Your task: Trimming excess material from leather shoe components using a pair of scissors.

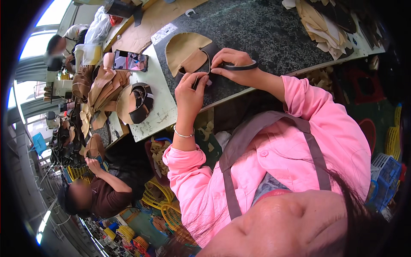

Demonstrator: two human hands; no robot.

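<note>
On the dark speckled worktop point(252, 25) lies a tan sheet-like piece with a rounded outline and dark sides point(184, 49), which looks like a shoe upper. My left hand point(190, 92) pinches its dark near edge between thumb and fingers. My right hand point(237, 66) is closed, its fingertips at the same edge beside my left fingers. A slim dark strip-like object point(239, 67) runs across the right hand and sticks out past its back; whether it is a tool or a strap I cannot tell. The fingers partly hide the edge between them.
Left of the worktop are a phone point(130, 61), another tan and black piece point(139, 103) and stacked brown cut pieces point(102, 88). More tan pieces point(323, 28) lie at the far right. A co-worker point(98, 192) sits at the left; yellow baskets point(156, 195) stand below.
</note>
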